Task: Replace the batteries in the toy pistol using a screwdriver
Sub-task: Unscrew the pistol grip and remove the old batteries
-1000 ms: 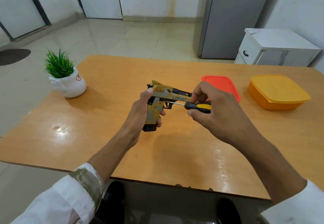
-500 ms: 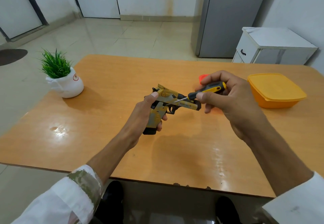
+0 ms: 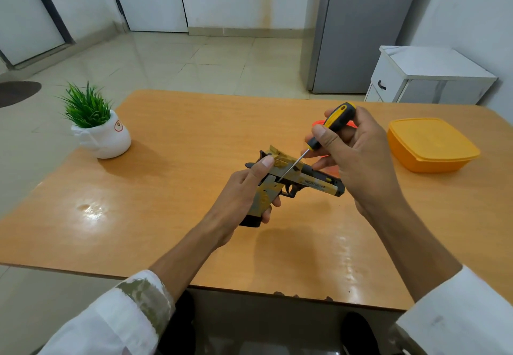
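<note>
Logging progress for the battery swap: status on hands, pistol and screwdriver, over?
Left hand holds toy pistol by its grip. Right hand holds screwdriver, tip at the pistol's side. Nothing in the way.

Left hand (image 3: 238,196) grips handle of yellow-and-black toy pistol (image 3: 294,181) above orange wooden table (image 3: 172,188), barrel pointing right. Right hand (image 3: 358,157) holds yellow-and-black-handled screwdriver (image 3: 324,132), thin shaft slanting down-left, tip touching pistol's side above grip. Orange lidded plastic box (image 3: 430,143) at right; red lid (image 3: 317,124) mostly hidden behind right hand. White pot with green plant (image 3: 97,129) at left.
</note>
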